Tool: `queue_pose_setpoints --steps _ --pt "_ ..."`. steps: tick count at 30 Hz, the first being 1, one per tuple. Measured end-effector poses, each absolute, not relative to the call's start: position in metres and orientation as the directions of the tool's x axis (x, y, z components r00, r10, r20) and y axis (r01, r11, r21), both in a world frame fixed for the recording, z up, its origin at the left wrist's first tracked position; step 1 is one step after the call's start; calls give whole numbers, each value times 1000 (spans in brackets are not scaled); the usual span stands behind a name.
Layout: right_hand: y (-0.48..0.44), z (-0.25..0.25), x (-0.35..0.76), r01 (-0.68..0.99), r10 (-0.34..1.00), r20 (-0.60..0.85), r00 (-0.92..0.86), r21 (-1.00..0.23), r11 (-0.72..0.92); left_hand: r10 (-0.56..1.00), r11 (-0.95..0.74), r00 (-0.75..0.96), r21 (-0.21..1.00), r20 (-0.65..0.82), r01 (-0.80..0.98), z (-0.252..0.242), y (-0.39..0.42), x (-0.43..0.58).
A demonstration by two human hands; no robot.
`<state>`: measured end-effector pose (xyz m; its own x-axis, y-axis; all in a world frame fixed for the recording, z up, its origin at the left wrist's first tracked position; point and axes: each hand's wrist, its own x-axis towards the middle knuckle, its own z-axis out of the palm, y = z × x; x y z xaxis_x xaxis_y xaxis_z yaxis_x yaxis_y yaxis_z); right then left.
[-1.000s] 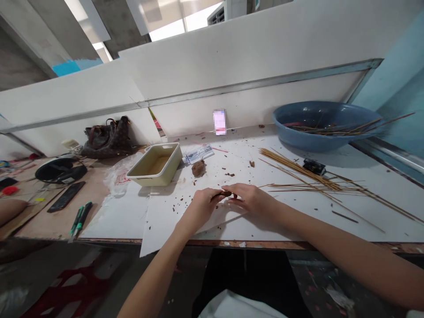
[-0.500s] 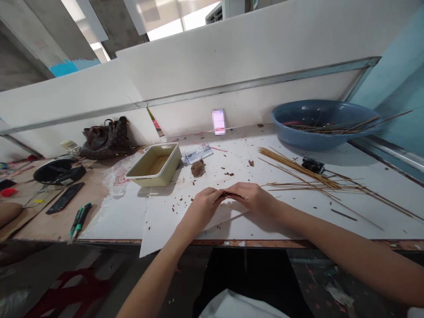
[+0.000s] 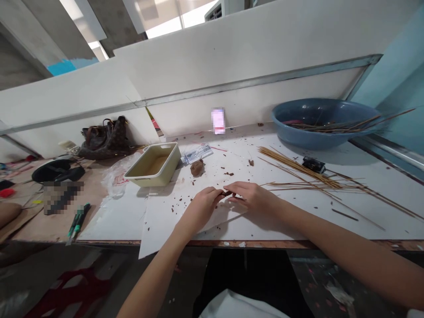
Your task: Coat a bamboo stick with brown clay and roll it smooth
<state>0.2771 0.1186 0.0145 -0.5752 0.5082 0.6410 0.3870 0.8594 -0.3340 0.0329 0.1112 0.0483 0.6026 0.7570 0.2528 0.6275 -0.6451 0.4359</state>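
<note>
A blue plastic basin holding thin bamboo sticks stands at the back right of the surface, with more sticks loose before it, while a cream tray, a brown patterned handbag and two green-handled craft knives lie further left.

A smooth, glossy plastic basin and a glossy cream tray contrast with the matt wooden sticks, the rough, matt brown lump and the dull metal strip.
</note>
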Motion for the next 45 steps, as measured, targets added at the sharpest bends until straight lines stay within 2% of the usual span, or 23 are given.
queue_pose_setpoints --steps 5,13,20,23,27,31,36,45 --pt "116 13 274 366 501 655 -566 -345 864 778 -608 591 496 214 620 51 110 35" --pt "117 11 276 333 462 690 -557 -324 886 829 -540 495 597 259 593 49 111 40" --pt "114 20 279 323 453 674 -584 -318 891 812 -566 510 591 283 574 47 109 42" --pt "115 22 281 341 457 666 -589 -308 888 822 -542 510 623 253 565 49 111 42" --pt "118 17 280 384 462 647 -606 -271 883 860 -410 500 718 99 563 56 115 41" --pt "120 12 279 384 437 650 -621 -234 893 855 -344 518 747 -1 569 62 118 40" --pt "119 11 279 369 430 665 -610 -242 897 849 -351 528 774 25 527 63 120 40" --pt "116 17 281 348 326 661 -676 -104 932 842 -349 537 804 44 481 57 120 40"
